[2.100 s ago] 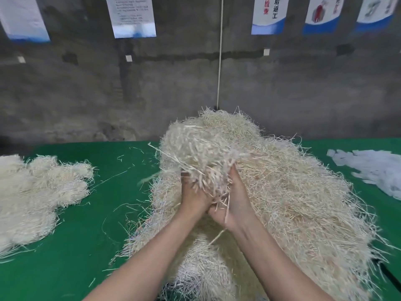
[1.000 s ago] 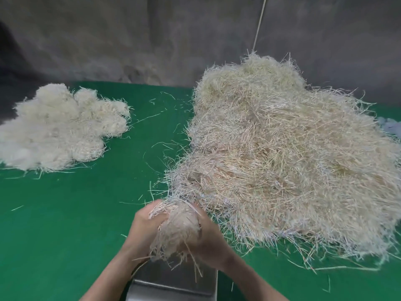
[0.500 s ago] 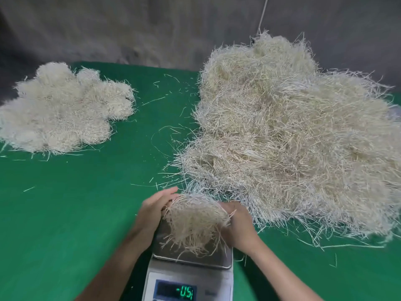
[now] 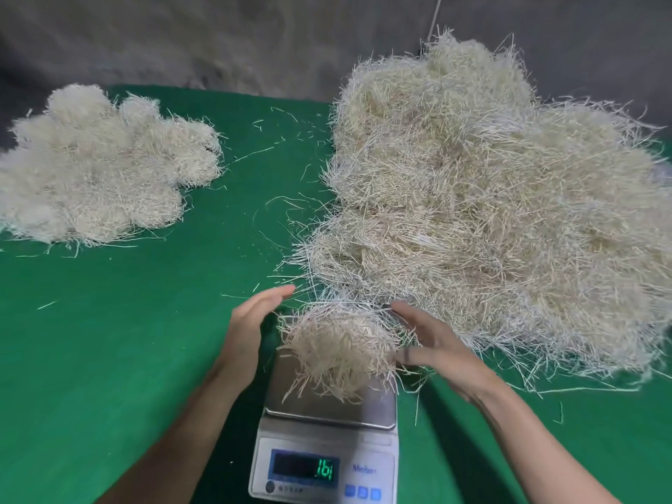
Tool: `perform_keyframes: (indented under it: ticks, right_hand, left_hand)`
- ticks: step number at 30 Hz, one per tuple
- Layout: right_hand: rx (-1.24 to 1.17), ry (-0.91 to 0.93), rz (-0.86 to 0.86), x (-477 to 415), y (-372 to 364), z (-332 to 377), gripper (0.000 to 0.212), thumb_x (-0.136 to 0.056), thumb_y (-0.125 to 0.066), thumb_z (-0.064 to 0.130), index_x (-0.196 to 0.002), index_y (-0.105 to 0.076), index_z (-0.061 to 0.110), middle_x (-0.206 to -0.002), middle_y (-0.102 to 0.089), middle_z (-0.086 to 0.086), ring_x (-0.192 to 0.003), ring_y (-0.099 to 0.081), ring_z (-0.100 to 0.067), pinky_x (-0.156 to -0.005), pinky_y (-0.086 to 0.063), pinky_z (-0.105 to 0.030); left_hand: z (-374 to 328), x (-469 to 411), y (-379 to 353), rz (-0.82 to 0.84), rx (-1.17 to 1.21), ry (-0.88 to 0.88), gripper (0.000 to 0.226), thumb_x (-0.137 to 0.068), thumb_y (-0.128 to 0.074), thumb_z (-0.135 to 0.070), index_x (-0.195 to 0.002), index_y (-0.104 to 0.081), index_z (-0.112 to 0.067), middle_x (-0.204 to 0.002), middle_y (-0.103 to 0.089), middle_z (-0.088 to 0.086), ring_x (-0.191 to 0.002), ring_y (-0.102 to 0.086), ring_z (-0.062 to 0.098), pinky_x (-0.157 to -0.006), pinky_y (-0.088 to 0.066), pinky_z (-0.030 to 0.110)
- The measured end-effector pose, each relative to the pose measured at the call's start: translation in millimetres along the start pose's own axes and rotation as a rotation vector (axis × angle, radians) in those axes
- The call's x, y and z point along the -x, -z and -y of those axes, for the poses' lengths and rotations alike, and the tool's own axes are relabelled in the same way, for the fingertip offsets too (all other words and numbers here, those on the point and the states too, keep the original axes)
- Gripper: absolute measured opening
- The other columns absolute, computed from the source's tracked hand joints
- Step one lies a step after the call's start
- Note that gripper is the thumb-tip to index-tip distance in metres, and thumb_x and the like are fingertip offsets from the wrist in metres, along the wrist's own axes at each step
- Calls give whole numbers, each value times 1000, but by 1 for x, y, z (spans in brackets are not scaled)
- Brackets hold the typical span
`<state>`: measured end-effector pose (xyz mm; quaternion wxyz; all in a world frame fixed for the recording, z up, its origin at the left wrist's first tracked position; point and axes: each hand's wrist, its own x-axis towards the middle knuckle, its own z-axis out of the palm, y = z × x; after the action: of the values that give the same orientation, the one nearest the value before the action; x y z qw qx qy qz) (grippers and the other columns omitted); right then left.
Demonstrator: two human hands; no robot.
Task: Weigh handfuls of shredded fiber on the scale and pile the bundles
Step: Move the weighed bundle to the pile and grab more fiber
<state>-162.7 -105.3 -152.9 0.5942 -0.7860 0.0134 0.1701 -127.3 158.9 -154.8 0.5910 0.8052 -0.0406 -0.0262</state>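
A handful of pale shredded fiber [image 4: 336,349] lies on the steel pan of a digital scale [image 4: 320,405] at the bottom centre. The scale's display [image 4: 305,467] shows green digits. My left hand [image 4: 251,325] is just left of the handful, fingers straight, apart from it. My right hand [image 4: 432,343] is to its right, fingers spread, with the fingertips at the strands' edge. A big heap of loose fiber [image 4: 491,198] fills the right side. A flatter pile of weighed bundles [image 4: 98,165] lies at the far left.
Everything sits on a green cloth-covered table [image 4: 109,340], with stray strands scattered between the two piles. A grey wall [image 4: 218,38] runs behind the table. The big heap's near edge almost touches the scale.
Both hands brought the handful down from the heap onto the scale pan, then opened and drew apart to either side. The display now shows a new reading.
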Motion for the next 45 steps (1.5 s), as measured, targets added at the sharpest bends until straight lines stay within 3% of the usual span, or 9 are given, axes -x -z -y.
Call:
perform_keyframes:
  ticks: [2, 6, 9, 13, 18, 32, 38, 41, 45]
  right_hand:
    - [-107, 37, -21, 0, -1, 6, 81, -50, -72, 45, -126, -46, 41, -141, -43, 15, -129, -39, 1, -102, -35, -29]
    - [-103, 105, -107, -3, -8, 14, 63, -63, -63, 61, -122, -50, 46, -134, -50, 21, -122, -44, 6, -97, -35, -20]
    - [-63, 126, -133, -4, -10, 19, 47, -74, -58, 53, -120, -52, 45, -131, -50, 23, -118, -44, 12, -94, -35, -18]
    - [-44, 139, -156, -3, -11, 22, 38, -76, -55, 46, -114, -56, 45, -129, -52, 23, -120, -43, 7, -95, -33, -21]
    - [-74, 160, -166, -2, -13, 25, 36, -75, -56, 43, -110, -58, 42, -121, -54, 27, -115, -46, 12, -91, -34, -16]
    - [-96, 188, -176, -3, -9, 23, 32, -75, -60, 41, -107, -61, 43, -116, -60, 27, -113, -51, 6, -92, -38, -20]
    - [-95, 201, -184, -3, -8, 23, 33, -76, -60, 39, -109, -61, 40, -120, -60, 19, -114, -52, 3, -95, -40, -22]
    - [-113, 210, -197, -3, -6, 22, 26, -83, -63, 32, -108, -63, 39, -118, -62, 18, -112, -54, 2, -97, -41, -25]
    - [-142, 244, -261, -5, 6, 29, 26, -88, -61, 18, -109, -62, 33, -111, -66, 17, -104, -60, 2, -90, -44, -20]
  left_hand:
    - [-3, -1, 3, -13, 5, -12, 42, -88, -27, -36, -112, -62, -40, -117, -56, -32, -115, -46, -12, -95, -32, 15]
    - [-16, -4, -2, 0, 85, -16, 38, -84, -37, -41, -107, -66, -33, -104, -61, -38, -107, -49, -19, -82, -31, -4]
    - [-21, -5, -3, -3, 118, -32, 35, -84, -40, -40, -106, -66, -32, -104, -63, -35, -106, -50, -19, -80, -31, -6]
    - [-23, -6, -3, -15, 145, -31, 35, -84, -40, -38, -106, -66, -30, -102, -64, -35, -103, -50, -20, -78, -31, -7]
    - [-25, -8, -4, -27, 178, -31, 38, -82, -42, -36, -109, -66, -25, -101, -65, -33, -100, -52, -20, -76, -32, -7]
    - [-29, -12, -7, -27, 170, -46, 35, -81, -44, -36, -107, -66, -25, -99, -67, -29, -97, -54, -16, -72, -34, -5]
    - [-29, -14, -9, -19, 194, -42, 31, -81, -46, -36, -104, -66, -28, -101, -68, -22, -101, -57, -8, -82, -38, 4]
    - [-35, -21, -14, -14, 223, -15, 19, -88, -52, -31, -99, -68, -29, -100, -70, -20, -99, -59, -8, -84, -36, 14]
    - [-60, -43, -29, 9, 197, -17, 15, -90, -59, -22, -89, -69, -33, -99, -69, -23, -92, -58, -16, -74, -37, 6]
